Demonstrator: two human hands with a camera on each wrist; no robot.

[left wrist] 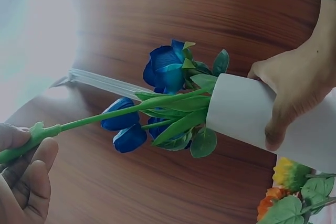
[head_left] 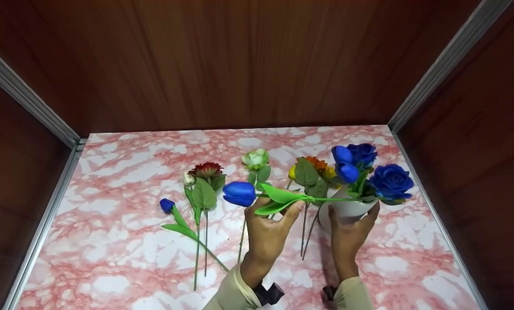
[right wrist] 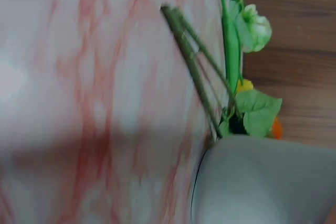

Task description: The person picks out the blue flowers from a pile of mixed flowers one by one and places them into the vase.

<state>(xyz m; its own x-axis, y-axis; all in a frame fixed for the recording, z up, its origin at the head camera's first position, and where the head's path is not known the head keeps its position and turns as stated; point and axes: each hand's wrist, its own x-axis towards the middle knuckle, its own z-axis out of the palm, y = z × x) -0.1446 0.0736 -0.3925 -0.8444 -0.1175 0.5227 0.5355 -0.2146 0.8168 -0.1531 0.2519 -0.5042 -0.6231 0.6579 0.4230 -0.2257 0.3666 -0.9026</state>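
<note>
My left hand [head_left: 267, 234] pinches a blue tulip [head_left: 239, 193] by its green stem, just below the leaves. The bloom points left, and the stem runs right to the mouth of a white vase [left wrist: 247, 108]. My right hand [head_left: 353, 237] grips the vase around its side, thumb and fingers on opposite sides. Out of the vase stand blue roses [head_left: 391, 181] and two blue tulips [left wrist: 129, 138] with green leaves. In the right wrist view the vase [right wrist: 262, 182] fills the lower right, and only a sliver of the hand shows at the edge.
On the marbled table lie another blue tulip [head_left: 167, 206], a dark red flower [head_left: 206, 169], a white tulip [head_left: 188, 178], a pale green flower [head_left: 255, 159], and orange [head_left: 315, 162] and yellow flowers beside the vase. Brown wooden panels [head_left: 239, 64] enclose the back and sides.
</note>
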